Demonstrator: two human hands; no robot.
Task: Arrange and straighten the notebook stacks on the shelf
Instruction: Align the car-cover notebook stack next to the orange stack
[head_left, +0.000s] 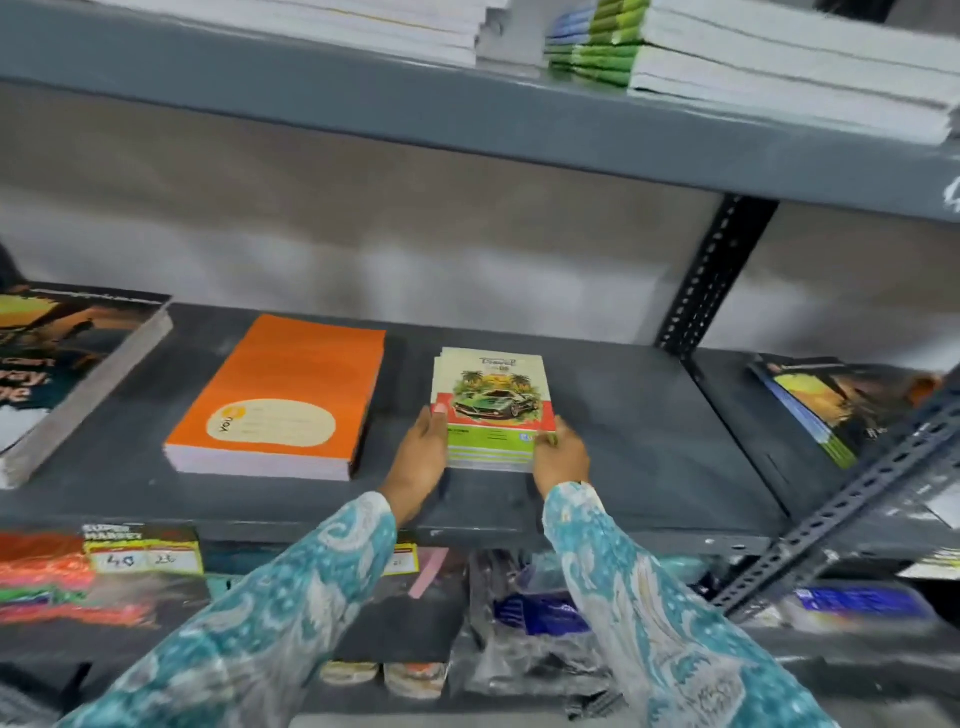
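A small stack of notebooks with a green car on the cover (491, 400) lies on the grey metal shelf (639, 441), near the middle. My left hand (422, 457) presses against its left edge and my right hand (561, 457) grips its near right corner. The top notebooks are slightly fanned at the far edge. To the left lies an orange notebook stack (280, 400), and further left a dark-covered stack (67, 374) runs out of view. Another dark-covered stack (831, 405) lies at the right, partly behind a shelf post.
The upper shelf (467, 109) holds white-edged and green-spined notebook stacks (727, 62). A perforated upright (706, 270) stands at the back right and a diagonal brace (841, 499) crosses the right front. Below the shelf lie price labels (143, 556), plastic-wrapped goods (530, 613) and colourful items.
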